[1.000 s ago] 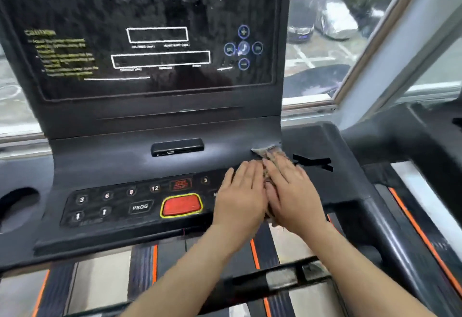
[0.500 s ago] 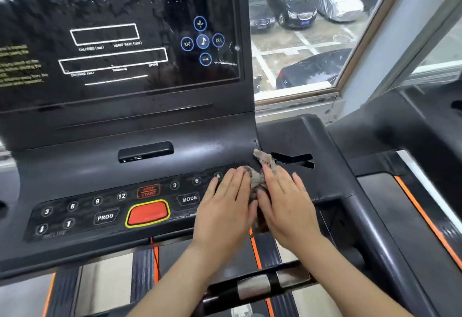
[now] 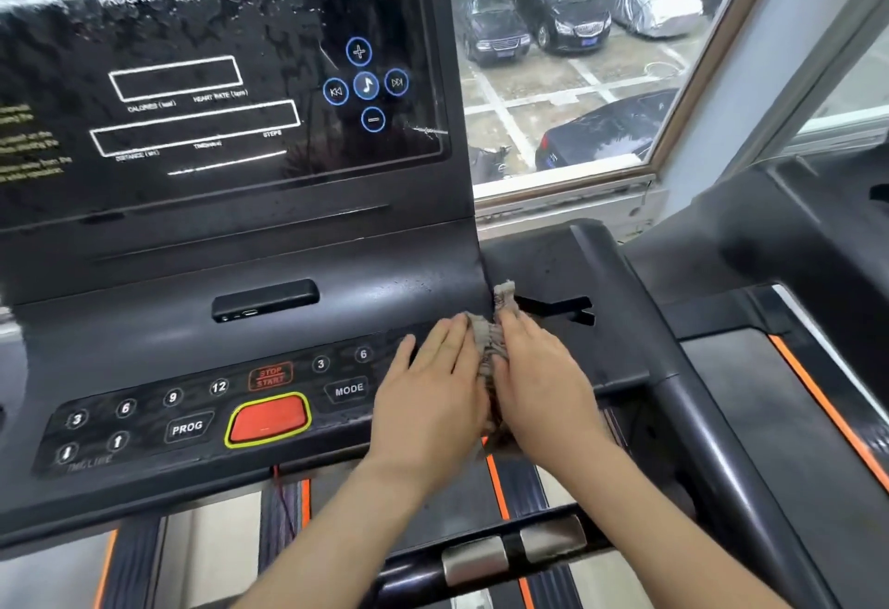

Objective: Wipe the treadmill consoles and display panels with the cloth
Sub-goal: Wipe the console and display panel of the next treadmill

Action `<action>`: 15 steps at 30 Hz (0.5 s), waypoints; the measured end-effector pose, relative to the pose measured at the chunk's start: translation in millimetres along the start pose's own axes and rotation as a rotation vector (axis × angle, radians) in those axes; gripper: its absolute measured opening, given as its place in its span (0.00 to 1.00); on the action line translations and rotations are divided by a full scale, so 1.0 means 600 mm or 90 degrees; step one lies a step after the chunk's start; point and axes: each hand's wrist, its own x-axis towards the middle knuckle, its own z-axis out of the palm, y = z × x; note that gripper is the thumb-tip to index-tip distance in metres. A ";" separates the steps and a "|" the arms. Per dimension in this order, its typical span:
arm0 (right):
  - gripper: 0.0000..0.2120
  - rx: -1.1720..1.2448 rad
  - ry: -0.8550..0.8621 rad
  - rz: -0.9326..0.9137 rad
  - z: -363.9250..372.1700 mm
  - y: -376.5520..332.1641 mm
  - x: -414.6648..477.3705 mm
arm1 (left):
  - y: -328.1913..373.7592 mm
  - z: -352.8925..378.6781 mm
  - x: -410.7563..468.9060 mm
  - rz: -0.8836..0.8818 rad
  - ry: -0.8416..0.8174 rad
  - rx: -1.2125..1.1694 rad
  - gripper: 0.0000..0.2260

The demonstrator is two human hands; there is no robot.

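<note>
A black treadmill console [image 3: 144,349] with numbered buttons and a red stop button [image 3: 268,420] fills the lower left. Above it stands the dark display panel [image 3: 216,79], streaked and smeared. A bunched grey cloth [image 3: 488,344] lies on the console's right end, one corner sticking up near the panel's lower right edge. My left hand [image 3: 428,392] lies flat on the cloth's left side with straight fingers. My right hand [image 3: 543,377] lies flat on its right side. Most of the cloth is hidden under both hands.
A black side tray [image 3: 567,267] with a slot adjoins the console on the right. A handlebar with metal grip sensors [image 3: 510,551] crosses below my forearms. A second treadmill [image 3: 793,368] stands at the right. A window [image 3: 577,55] behind shows parked cars.
The view has swung right, so the console and display sit further left in frame. Both hands stay on the cloth, which has bunched up more between them.
</note>
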 end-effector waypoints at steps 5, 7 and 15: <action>0.31 0.082 -0.003 -0.056 0.012 -0.029 0.091 | -0.031 -0.012 0.059 -0.055 -0.023 0.050 0.23; 0.37 0.129 -0.011 -0.021 0.006 -0.037 0.126 | -0.046 -0.012 0.079 -0.059 -0.043 0.076 0.25; 0.31 0.027 -0.021 -0.243 0.033 -0.062 -0.006 | -0.049 0.004 -0.070 -0.060 0.053 -0.038 0.16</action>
